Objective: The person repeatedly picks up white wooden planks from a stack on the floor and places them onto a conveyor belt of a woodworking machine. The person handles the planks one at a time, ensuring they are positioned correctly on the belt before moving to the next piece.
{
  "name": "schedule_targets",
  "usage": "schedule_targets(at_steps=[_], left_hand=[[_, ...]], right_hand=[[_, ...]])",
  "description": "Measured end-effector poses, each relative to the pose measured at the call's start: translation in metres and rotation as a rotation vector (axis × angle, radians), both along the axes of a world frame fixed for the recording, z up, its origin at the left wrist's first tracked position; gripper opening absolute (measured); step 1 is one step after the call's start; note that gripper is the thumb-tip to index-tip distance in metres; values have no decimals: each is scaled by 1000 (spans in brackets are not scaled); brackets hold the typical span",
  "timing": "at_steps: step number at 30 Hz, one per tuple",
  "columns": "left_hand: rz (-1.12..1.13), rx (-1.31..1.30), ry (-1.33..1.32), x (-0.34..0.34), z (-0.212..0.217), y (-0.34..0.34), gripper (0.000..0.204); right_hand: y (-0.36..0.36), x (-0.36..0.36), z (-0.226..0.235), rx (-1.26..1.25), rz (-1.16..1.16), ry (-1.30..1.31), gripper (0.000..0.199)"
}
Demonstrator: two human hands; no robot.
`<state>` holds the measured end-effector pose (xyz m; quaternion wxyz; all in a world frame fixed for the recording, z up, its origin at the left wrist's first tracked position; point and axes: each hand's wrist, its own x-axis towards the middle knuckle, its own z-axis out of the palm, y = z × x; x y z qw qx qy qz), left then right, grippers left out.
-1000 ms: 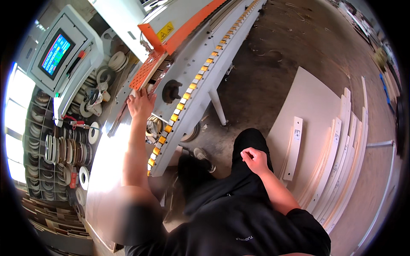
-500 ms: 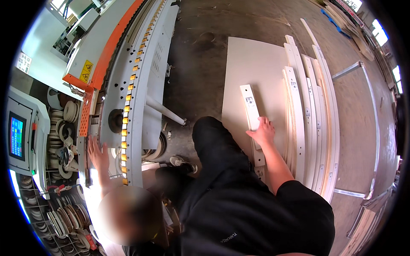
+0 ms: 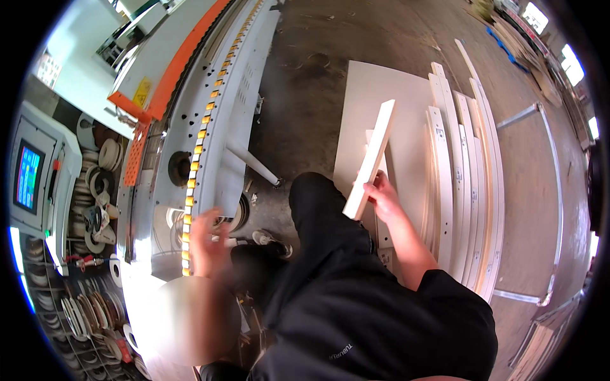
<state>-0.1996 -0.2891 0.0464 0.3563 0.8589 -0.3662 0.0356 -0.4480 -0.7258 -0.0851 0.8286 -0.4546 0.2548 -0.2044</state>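
— So, what does the right hand (image 3: 381, 198) hold?
— It grips a white strip (image 3: 370, 160) by its lower end, tilted up over a white panel (image 3: 381, 95) lying on the concrete floor (image 3: 318, 38). More strips (image 3: 467, 178) lie beside it.
— And the left hand (image 3: 206, 244)?
— Blurred, fingers spread and holding nothing, near the long grey machine (image 3: 222, 114) with its orange trim.
— Anything else?
— A screen (image 3: 27, 178) and tape rolls (image 3: 95, 190) at far left.

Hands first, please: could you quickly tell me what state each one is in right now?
Left hand: blurred, empty, fingers spread open beside the machine's edge.
Right hand: closed on a white narrow panel.
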Motion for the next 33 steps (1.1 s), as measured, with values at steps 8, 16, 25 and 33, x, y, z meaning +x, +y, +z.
schedule_targets(at_steps=[8,16,25,33], left_hand=[[-256,76,233,-98,-7,-100,58],[-97,102,478,-95,-17,-39,45],[83,125,253,-95,12,41,40],[458,-1,-23,-16,65,118,49]], right_hand=[[126,60,34,-66,435,-186,89],[105,86,39,91,275,-311,59],[6,101,25,99,-112,-355,31],[102,78,-3,-931,253,10,34]])
